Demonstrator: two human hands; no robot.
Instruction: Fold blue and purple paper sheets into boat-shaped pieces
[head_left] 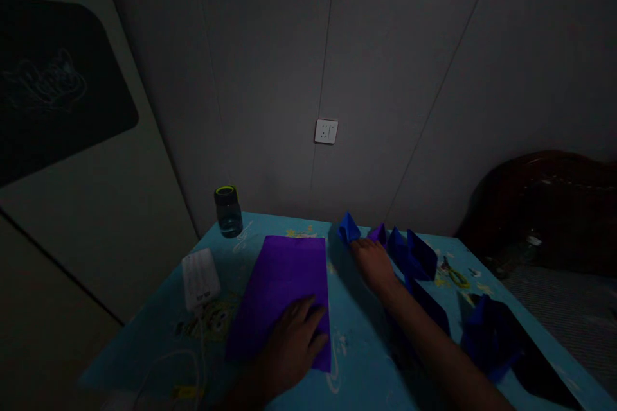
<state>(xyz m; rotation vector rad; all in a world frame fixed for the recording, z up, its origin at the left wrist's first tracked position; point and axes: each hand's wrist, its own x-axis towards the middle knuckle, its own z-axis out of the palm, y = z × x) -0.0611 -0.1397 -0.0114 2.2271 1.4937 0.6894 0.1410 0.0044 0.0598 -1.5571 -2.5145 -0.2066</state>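
Observation:
A purple paper sheet [284,286] lies flat on the light blue table [359,347]. My left hand [292,343] rests flat on the sheet's near right corner, fingers stretched out. My right hand [373,263] reaches to the table's far side, its fingertips at a small blue folded paper shape [348,228]. Whether those fingers grip it is too dark to tell. Just right of the hand stand a purple folded shape [377,233] and dark blue folded paper shapes [415,255].
A glass jar with a dark lid [227,210] stands at the table's far left corner. A white power bank with a cable [199,279] lies left of the sheet. Another dark blue folded shape [489,331] sits at near right. A wall socket [326,131] is behind; a dark headboard [544,205] is to the right.

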